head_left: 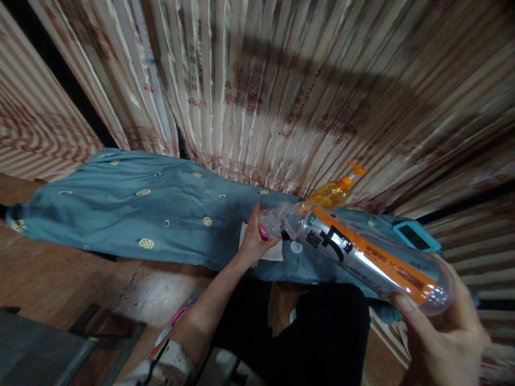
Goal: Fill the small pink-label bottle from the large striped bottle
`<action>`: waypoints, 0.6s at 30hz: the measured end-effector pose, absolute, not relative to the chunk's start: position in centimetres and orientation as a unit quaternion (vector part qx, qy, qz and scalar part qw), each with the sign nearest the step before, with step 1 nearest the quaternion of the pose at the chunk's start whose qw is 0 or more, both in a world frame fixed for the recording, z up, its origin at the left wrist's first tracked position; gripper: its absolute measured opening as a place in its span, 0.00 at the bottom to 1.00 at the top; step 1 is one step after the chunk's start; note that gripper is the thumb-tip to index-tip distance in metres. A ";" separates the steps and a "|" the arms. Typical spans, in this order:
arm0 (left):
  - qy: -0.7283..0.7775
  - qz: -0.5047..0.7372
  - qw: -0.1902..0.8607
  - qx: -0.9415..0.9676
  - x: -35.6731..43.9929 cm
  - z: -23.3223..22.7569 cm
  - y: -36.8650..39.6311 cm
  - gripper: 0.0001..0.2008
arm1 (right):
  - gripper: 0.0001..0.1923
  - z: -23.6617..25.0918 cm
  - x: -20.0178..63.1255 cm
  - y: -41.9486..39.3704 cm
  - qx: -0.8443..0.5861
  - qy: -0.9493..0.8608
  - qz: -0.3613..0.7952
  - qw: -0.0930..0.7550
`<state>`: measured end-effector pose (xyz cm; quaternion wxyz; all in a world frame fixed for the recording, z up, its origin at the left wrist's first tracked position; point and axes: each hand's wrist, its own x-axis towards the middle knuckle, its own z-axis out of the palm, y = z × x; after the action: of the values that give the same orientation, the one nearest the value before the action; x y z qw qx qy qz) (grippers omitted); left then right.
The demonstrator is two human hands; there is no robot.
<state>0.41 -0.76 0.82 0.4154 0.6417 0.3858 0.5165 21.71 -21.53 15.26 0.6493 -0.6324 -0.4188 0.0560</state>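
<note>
Here, a clear plastic bottle with an orange, silver and black label lies tilted across the centre-right of the view, its base low at about 4 o'clock and its neck raised toward the centre. The right hand, at 4 to 5 o'clock, is curled under and around the base, the thumb pressed against the clear wall, so the bottle is held in a closed grasp. The left hand, just left of centre, is closed about the neck end, where crinkled clear plastic surrounds the mouth; a pink-painted thumbnail shows there, and whether the fingers grip the neck or only the plastic cannot be told. Beneath the left hand lies a white paper sheet, and just beside the neck a small white cap, both on a blue-grey patterned cloth that spreads from 9 o'clock to the centre. Behind the bottle, toward 2 o'clock, stands an orange pump bottle of amber liquid. At 3 o'clock a device in a light-blue case rests on the cloth. A corrugated, stained sheet-metal wall fills the upper field from 10 to 2 o'clock.
</note>
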 end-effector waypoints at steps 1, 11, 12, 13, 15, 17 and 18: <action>0.386 0.515 0.415 0.643 0.4 0.7 -0.7 0.63 | 0.47 15.3 21.7 -21.5 -0.634 -0.415 0.053 0.650; 0.376 0.520 0.395 0.657 0.6 0.0 -0.5 0.64 | 0.46 15.5 21.6 -21.4 -0.631 -0.405 0.053 0.659; 0.375 0.519 0.394 0.659 0.6 0.0 -0.5 0.64 | 0.46 15.5 21.6 -21.5 -0.630 -0.408 0.054 0.659; 0.374 0.519 0.394 0.660 0.6 0.0 -0.5 0.64 | 0.45 15.4 21.6 -21.5 -0.630 -0.411 0.055 0.656; 0.374 0.518 0.395 0.660 0.6 0.0 -0.5 0.64 | 0.46 15.3 21.8 -21.7 -0.635 -0.413 0.059 0.650; 0.375 0.516 0.398 0.659 0.6 0.0 -0.5 0.64 | 0.46 15.4 21.9 -21.8 -0.640 -0.411 0.062 0.646; 0.375 0.515 0.399 0.659 0.6 0.1 -0.5 0.64 | 0.47 15.4 21.9 -21.8 -0.640 -0.410 0.060 0.647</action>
<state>0.60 -0.48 0.06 0.3991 0.6591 0.3753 0.5152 21.88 -21.78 15.43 0.6467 -0.6402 -0.4102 0.0603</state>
